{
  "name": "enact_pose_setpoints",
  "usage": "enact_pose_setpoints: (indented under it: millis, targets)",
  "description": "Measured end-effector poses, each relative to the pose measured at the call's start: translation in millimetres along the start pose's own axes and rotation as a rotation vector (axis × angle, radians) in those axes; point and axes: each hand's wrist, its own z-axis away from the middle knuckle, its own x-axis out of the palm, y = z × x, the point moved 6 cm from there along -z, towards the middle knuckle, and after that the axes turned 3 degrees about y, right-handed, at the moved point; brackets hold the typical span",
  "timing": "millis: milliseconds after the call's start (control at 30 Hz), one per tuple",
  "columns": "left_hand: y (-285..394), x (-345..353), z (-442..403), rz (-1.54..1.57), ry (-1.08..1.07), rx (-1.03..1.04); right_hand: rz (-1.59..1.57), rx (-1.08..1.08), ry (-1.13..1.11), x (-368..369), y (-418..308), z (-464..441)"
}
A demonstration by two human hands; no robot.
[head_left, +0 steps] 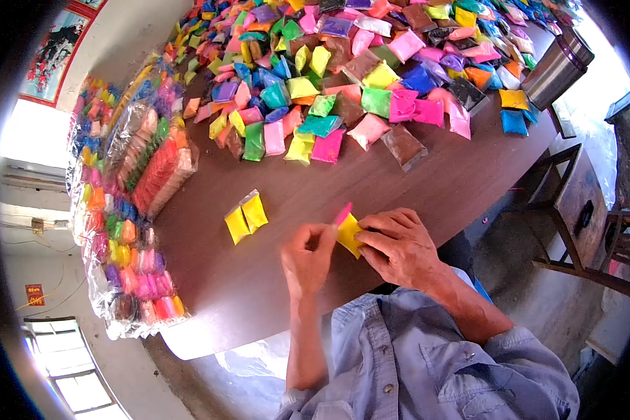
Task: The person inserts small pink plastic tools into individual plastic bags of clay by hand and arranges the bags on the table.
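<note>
Near the table's front edge, my right hand (402, 248) grips a small yellow packet (348, 236), its fingers pressed on the packet's right side. A narrow bright pink piece (344, 213) sticks up at the packet's upper left corner; its kind is unclear. My left hand (308, 255) is closed in a pinch just left of the packet, its fingertips close to the pink piece. Whatever lies between those fingers is hidden. Further left, two yellow packets (246, 217) with clear edges lie side by side on the brown table (294, 189).
A large heap of small coloured packets (329, 84) covers the table's far side. Clear bags of bundled packets (136, 259) line the left edge. A steel flask (558, 68) stands at the far right. Beyond the right edge is a wooden stool (577, 210).
</note>
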Motion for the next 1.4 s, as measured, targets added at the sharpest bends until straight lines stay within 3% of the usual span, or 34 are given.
enact_pose_setpoints:
  millis: [367,533,633,933,1400]
  targets:
    - [2,9,-10,-0.058,0.005,-0.073,-0.016,0.009,0.013,0,1,0]
    - [-3,2,-11,0.037,0.021,-0.039,-0.002,0.006,0.018,1,1,1]
    - [6,-4,0,-0.059,0.008,0.034,-0.007,0.011,0.013,0,1,1]
    - [8,6,14,-0.047,-0.049,-0.053,-0.01,0.024,0.024,-2,-1,-3]
    - [-1,-2,6,-0.099,0.056,-0.098,0.01,0.019,0.029,0,-1,0]
